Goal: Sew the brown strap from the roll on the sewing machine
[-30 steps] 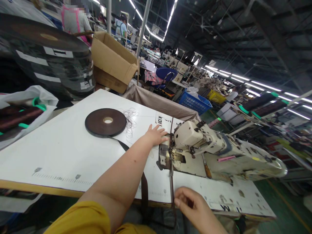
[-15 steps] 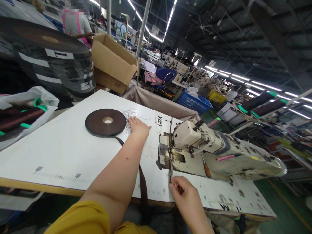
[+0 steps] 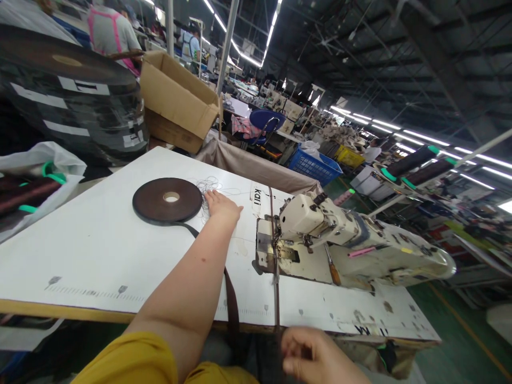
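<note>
The left hand [image 3: 223, 205] lies open and flat on the white desk [image 3: 100, 250], on loose threads [image 3: 208, 186] just right of the brown tape roll [image 3: 167, 200]. At the near edge, the right hand [image 3: 316, 356] is curled shut on the tape strip [image 3: 275, 288] running from the sewing machine [image 3: 340, 240].

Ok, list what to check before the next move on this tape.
1. The strip lined up through the machine: ok, it runs straight to the front edge.
2. The left hand away from the machine: ok, flat on the table beside the roll.
3. The right hand holding the strip: cannot tell, fingers curled at the front edge.
4. The roll lying flat: ok.
5. The threads away from the roll: not ok, a tangle lies right beside it.
</note>
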`<action>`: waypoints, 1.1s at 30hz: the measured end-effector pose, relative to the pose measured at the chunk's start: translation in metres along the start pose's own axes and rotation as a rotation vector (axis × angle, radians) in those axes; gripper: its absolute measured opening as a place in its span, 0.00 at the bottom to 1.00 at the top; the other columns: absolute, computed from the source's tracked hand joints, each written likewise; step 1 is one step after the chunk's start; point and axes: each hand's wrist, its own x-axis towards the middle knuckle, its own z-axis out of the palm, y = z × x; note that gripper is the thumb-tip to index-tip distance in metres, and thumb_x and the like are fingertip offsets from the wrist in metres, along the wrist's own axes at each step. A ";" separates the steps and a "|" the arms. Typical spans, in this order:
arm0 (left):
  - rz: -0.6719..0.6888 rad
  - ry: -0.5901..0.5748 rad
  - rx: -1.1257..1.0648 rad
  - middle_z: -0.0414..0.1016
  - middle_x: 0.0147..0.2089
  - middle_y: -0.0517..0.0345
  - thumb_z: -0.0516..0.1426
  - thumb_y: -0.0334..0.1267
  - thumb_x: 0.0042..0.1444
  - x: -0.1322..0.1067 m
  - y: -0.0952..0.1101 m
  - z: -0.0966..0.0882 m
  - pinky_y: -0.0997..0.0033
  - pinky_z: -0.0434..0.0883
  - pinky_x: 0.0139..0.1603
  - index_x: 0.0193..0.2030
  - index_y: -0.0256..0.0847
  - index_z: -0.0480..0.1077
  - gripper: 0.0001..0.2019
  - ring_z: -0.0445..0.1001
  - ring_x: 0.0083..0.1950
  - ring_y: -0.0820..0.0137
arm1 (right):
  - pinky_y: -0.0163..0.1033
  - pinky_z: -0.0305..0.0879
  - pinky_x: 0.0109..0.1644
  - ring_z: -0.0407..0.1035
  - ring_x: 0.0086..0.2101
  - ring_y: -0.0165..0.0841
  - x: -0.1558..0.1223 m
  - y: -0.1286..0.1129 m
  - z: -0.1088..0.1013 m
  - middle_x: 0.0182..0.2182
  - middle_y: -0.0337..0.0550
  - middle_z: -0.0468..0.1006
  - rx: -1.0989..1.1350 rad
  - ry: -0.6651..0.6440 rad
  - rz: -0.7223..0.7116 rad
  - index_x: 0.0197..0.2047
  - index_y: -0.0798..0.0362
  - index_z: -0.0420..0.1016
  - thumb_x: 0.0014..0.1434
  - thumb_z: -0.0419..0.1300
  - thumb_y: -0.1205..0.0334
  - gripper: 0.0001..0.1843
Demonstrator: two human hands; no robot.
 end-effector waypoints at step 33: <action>0.395 0.081 -0.093 0.45 0.82 0.49 0.45 0.62 0.68 -0.008 0.012 0.010 0.53 0.43 0.79 0.79 0.38 0.50 0.41 0.40 0.82 0.55 | 0.41 0.54 0.36 0.65 0.31 0.39 0.073 -0.033 0.012 0.27 0.39 0.70 -0.329 0.543 -0.020 0.30 0.49 0.62 0.65 0.55 0.55 0.12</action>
